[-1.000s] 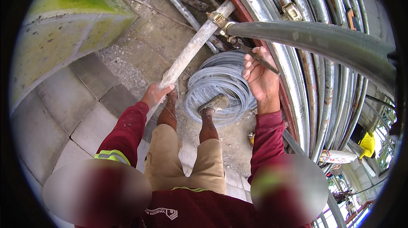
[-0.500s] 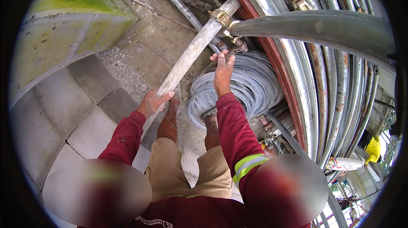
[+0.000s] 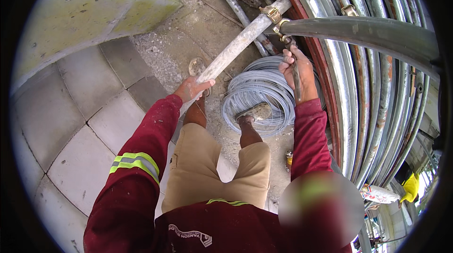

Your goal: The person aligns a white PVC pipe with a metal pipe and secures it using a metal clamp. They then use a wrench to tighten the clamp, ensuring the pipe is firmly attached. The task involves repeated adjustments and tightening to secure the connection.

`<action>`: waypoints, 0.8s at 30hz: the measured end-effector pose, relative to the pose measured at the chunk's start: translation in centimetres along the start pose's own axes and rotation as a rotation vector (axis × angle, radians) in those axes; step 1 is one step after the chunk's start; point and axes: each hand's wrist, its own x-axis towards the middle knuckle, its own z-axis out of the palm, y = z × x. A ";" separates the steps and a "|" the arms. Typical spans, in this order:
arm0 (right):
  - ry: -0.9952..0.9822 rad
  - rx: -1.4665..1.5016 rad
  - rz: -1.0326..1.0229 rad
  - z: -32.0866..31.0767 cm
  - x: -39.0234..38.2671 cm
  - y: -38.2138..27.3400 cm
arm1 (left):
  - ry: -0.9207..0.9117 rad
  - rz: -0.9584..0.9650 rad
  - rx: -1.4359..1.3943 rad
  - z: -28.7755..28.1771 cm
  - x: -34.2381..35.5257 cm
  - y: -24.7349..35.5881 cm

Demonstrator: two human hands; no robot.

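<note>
My left hand (image 3: 192, 89) is wrapped around the near part of a pale, dirt-crusted scaffold pipe (image 3: 238, 48), which slants away to the upper right. A scaffold clamp (image 3: 272, 15) joins its far end to a grey pipe (image 3: 358, 28) coming in from the right. In my right hand (image 3: 304, 74) is a metal wrench (image 3: 296, 81). Its handle lies along the palm, pointing toward my wrist, and its head reaches the bolt side of the clamp. The fingers partly cover that contact, so I cannot tell exactly how the head sits there.
A coil of grey wire (image 3: 257, 81) lies under the pipes, with my right foot on it. Stacked metal pipes (image 3: 365, 111) and a red beam (image 3: 329, 81) rise on the right. A mossy concrete block (image 3: 104, 12) stands at the upper left, above grey paving tiles (image 3: 89, 154).
My right hand has shifted right and turned, with the wrench handle now pointing toward me. My left hand keeps its grip on the pipe. The whole view has shifted.
</note>
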 end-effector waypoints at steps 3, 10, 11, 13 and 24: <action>0.002 -0.078 0.045 -0.3 -0.6 0.6 | 0.011 0.026 -0.064 0.1 -1.0 -1.0; 0.053 -0.090 -0.045 -0.7 -1.0 3.5 | 0.003 0.048 -0.084 -0.8 0.0 -1.5; 0.039 -0.056 -0.036 -0.2 -0.9 3.7 | 0.001 0.099 -0.094 -1.2 0.3 -2.5; 0.041 -0.024 -0.061 -0.7 -0.6 3.4 | -0.043 0.097 -0.088 -1.8 0.6 -1.8; 0.074 -0.044 -0.062 0.2 -1.2 2.9 | 0.327 0.423 0.154 -3.8 2.0 0.4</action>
